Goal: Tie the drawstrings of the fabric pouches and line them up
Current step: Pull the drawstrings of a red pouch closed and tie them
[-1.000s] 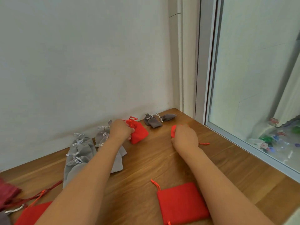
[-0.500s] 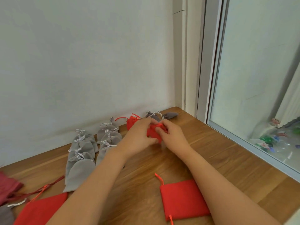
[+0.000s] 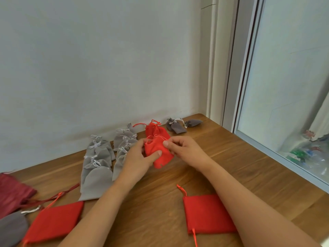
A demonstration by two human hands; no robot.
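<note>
Currently, head view: both hands meet over the far middle of the brown wooden table. My read of the left hand: it grips a small red fabric pouch, thumb pressed on the front, fingers curled behind. The right hand pinches the same pouch at its gathered top edge between thumb and forefinger; I cannot tell whether cloth or cord sits in the pinch. Whether the pouch's lower end touches the wood, I cannot tell either.

Just behind it, by the white wall, lies a second red pouch with a tied cord. To its left, light grey tied pouches lie in two overlapping columns that run from the wall toward me. To its right, near the corner, sit small dark grey tied pouches.

Nearer me, a flat red pouch lies beside the right forearm, cord loose. Another flat red pouch, lower left, lies next to a maroon pouch and a dark grey flat pouch at the frame edge. A window pane runs along the right side.
</note>
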